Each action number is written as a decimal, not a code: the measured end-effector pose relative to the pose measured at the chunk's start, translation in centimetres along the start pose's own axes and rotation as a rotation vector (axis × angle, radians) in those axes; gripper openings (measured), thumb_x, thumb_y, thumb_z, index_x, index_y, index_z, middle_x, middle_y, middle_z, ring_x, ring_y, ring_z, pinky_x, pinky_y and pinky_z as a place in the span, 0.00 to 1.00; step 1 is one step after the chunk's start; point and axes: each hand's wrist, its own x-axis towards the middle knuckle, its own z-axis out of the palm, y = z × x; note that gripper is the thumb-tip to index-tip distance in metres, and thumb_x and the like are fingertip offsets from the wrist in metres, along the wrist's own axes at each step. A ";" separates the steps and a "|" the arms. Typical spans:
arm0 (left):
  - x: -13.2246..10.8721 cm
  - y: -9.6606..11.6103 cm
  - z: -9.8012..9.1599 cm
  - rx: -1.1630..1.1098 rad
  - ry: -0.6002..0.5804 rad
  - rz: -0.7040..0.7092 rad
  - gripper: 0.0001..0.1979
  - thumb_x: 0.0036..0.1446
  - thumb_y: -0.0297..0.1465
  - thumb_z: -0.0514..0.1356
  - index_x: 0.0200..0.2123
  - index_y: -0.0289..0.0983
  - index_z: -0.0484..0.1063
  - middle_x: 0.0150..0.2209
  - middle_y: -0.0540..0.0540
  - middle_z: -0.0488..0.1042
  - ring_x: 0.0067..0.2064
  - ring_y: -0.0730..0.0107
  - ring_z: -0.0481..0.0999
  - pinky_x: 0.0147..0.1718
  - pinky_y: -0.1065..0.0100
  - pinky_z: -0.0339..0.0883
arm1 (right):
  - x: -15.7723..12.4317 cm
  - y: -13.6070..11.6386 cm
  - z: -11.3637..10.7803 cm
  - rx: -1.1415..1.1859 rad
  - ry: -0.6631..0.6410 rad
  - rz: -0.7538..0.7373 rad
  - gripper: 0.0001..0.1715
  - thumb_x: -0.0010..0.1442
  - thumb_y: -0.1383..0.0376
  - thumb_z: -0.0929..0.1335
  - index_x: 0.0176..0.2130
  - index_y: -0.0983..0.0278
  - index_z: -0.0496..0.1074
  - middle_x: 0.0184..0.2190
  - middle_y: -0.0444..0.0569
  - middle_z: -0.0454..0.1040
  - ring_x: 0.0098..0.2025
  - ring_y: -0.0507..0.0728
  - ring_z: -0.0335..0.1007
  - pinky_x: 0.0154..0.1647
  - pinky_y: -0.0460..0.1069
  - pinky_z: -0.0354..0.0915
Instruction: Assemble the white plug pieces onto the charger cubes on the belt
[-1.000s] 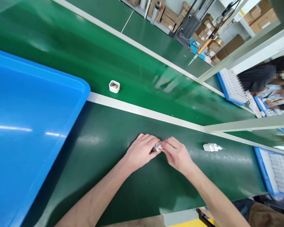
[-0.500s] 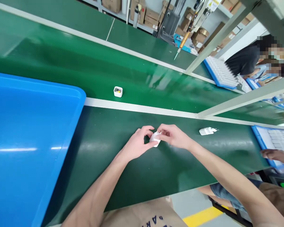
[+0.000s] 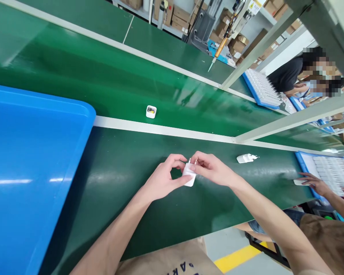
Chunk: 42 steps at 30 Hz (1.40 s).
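Between my two hands, above the green bench (image 3: 126,160), is a white plug charger (image 3: 190,178) with its two metal pins pointing away from me. My left hand (image 3: 169,175) grips its left side, thumb across the near face. The fingers of my right hand (image 3: 209,166) pinch it near the pin end. To the right on the bench lies another white plug charger (image 3: 246,158), on its side with pins pointing right. A white open-ended charger housing (image 3: 151,112), with small yellow and dark parts inside, stands on the bright green belt (image 3: 109,95).
A large blue tray (image 3: 37,145) fills the left side. At the right, a co-worker's hand (image 3: 318,184) touches a white piece (image 3: 301,182) beside a blue-edged tray (image 3: 329,172) of white parts. A metal post (image 3: 286,114) slants over the belt; an orange-handled tool (image 3: 221,47) hangs beyond.
The charger in my hands is tilted more upright, its pins now showing. The housing on the belt has shifted right. At the right, the co-worker's hand has come onto the bench with a white piece.
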 end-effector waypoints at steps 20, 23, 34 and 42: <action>0.3 -2.8 -0.3 0.344 -0.098 0.081 0.10 0.64 0.28 0.58 0.48 0.42 0.67 0.48 0.47 0.76 0.51 0.59 0.75 0.49 0.61 0.68 | 2.1 4.5 1.6 -0.751 -0.123 -0.489 0.19 0.72 0.60 0.61 0.28 0.61 0.61 0.21 0.41 0.65 0.23 0.51 0.58 0.27 0.50 0.48; 0.2 -2.7 -0.4 0.325 -0.110 0.102 0.09 0.65 0.28 0.58 0.47 0.42 0.66 0.45 0.48 0.76 0.49 0.61 0.75 0.49 0.61 0.67 | 2.1 4.3 1.8 -0.790 -0.139 -0.476 0.18 0.70 0.62 0.61 0.27 0.61 0.60 0.20 0.41 0.63 0.22 0.51 0.55 0.26 0.51 0.48; 0.1 -2.2 -0.4 0.361 -0.118 0.061 0.10 0.64 0.31 0.61 0.48 0.41 0.67 0.45 0.46 0.76 0.49 0.57 0.75 0.47 0.62 0.66 | 2.3 5.4 1.7 -0.844 -0.151 -0.516 0.18 0.69 0.62 0.62 0.26 0.61 0.60 0.20 0.40 0.63 0.22 0.50 0.52 0.26 0.49 0.46; 0.3 -2.4 -0.8 0.459 -0.096 0.096 0.11 0.63 0.32 0.63 0.48 0.42 0.68 0.50 0.47 0.76 0.51 0.59 0.74 0.50 0.61 0.67 | 2.9 5.8 2.1 -0.823 -0.042 -0.612 0.22 0.73 0.56 0.58 0.29 0.61 0.62 0.22 0.41 0.66 0.23 0.51 0.56 0.27 0.48 0.47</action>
